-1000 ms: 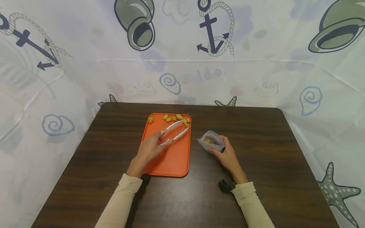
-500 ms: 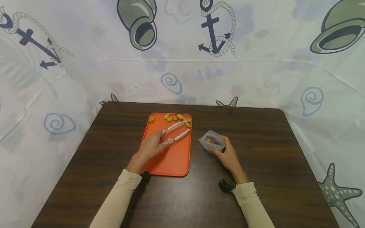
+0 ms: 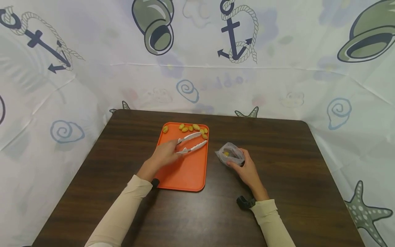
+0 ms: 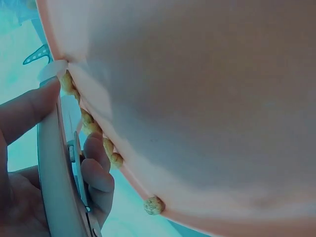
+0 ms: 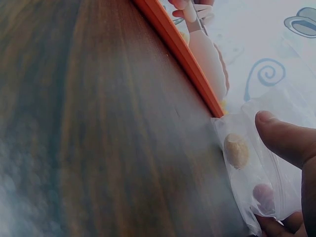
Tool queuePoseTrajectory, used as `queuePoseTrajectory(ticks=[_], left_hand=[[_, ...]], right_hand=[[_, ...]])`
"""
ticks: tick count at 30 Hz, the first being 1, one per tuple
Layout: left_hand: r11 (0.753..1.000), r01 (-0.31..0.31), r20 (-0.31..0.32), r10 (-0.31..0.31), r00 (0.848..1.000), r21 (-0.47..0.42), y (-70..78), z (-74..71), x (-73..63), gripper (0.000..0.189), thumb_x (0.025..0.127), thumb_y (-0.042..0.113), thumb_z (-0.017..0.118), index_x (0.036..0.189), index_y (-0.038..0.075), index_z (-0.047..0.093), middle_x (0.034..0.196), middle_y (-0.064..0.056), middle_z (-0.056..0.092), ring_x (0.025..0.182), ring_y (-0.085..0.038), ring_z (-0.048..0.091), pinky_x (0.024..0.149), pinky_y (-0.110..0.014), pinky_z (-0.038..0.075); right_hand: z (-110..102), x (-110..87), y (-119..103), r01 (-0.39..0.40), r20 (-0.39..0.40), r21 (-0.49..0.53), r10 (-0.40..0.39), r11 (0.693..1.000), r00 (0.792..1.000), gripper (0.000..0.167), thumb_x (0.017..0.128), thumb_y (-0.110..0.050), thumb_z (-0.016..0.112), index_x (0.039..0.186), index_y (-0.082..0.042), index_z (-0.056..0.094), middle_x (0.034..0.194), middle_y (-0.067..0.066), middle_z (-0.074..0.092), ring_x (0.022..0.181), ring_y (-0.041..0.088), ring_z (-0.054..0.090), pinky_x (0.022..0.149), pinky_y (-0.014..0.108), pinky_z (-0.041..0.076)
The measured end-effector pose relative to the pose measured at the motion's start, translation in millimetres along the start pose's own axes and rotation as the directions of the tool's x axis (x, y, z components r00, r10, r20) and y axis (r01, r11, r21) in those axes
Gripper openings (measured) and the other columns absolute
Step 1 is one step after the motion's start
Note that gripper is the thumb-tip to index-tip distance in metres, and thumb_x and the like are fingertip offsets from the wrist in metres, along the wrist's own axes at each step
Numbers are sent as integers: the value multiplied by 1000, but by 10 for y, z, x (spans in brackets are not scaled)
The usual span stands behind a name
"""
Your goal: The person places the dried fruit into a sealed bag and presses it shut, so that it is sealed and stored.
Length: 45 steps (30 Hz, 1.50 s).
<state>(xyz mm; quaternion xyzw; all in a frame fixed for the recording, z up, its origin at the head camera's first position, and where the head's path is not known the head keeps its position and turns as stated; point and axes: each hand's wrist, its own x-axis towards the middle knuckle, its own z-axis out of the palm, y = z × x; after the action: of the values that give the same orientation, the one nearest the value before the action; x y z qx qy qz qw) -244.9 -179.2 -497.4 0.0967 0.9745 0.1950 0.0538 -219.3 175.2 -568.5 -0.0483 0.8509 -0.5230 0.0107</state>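
My left hand [image 3: 163, 154] grips tongs [image 3: 192, 136] with pale, wavy-edged tips, over the orange tray [image 3: 185, 173]. The tips stand apart, pointing at the tray's back right corner. Several yellowish oval pieces [image 3: 196, 127], like nuts or dried fruit, line the back edge there, close to the tips. A separate piece [image 3: 165, 129] lies in the back left corner. To the right of the tray, my right hand [image 3: 249, 171] holds a clear plastic bag [image 5: 242, 185] by its side, its mouth spread. Inside shows a yellowish piece [image 5: 236, 150].
Everything is on a dark wood-grain table [image 3: 277, 151]. A pale cloth [image 3: 277, 85] printed with anchors, shells and starfish hangs behind and beside it. Dark bands [image 3: 245, 202] circle both wrists.
The head view has shifted slightly. My left forearm has swung a little to the left, with the tongs staying near the back right pieces. The right hand and bag have hardly moved.
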Motion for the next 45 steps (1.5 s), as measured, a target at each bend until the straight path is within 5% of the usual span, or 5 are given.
queuePoseTrajectory(ticks=[9, 21, 30, 45], left_hand=[[997, 37, 52, -33, 998, -74, -92, 12, 99, 44, 90, 35, 76, 122, 7, 65, 97, -7, 64, 85, -24, 56, 78, -41, 45], [990, 38, 73, -28, 997, -133, -132, -8, 102, 28, 90, 32, 78, 96, 10, 62, 83, -5, 56, 75, -23, 50, 70, -39, 39], [991, 35, 81, -24, 996, -132, -121, -12, 102, 32, 89, 31, 78, 110, 10, 67, 88, -4, 57, 81, -24, 52, 73, -39, 39], [992, 35, 29, -32, 999, -124, -178, -4, -42, 31, 89, 33, 76, 108, 10, 67, 82, -3, 56, 76, -22, 51, 70, -38, 38]], right_hand=[[-14, 8, 5, -6, 4, -9, 6, 1000, 1000, 75, 87, -45, 82, 147, -19, 43, 136, 13, 59, 120, 33, 58, 104, 53, 43], [-15, -4, -4, -2, -2, 6, 2, 1000, 1000, 74, 87, -46, 81, 146, -22, 44, 136, 12, 59, 120, 33, 58, 104, 53, 43], [-23, -4, -21, -16, 1, 9, 16, 1000, 1000, 73, 87, -45, 81, 145, -22, 44, 135, 12, 60, 120, 33, 58, 104, 52, 43], [-28, 4, -11, -14, -5, 12, 14, 1000, 1000, 71, 87, -43, 82, 143, -21, 45, 136, 12, 59, 121, 32, 58, 104, 52, 43]])
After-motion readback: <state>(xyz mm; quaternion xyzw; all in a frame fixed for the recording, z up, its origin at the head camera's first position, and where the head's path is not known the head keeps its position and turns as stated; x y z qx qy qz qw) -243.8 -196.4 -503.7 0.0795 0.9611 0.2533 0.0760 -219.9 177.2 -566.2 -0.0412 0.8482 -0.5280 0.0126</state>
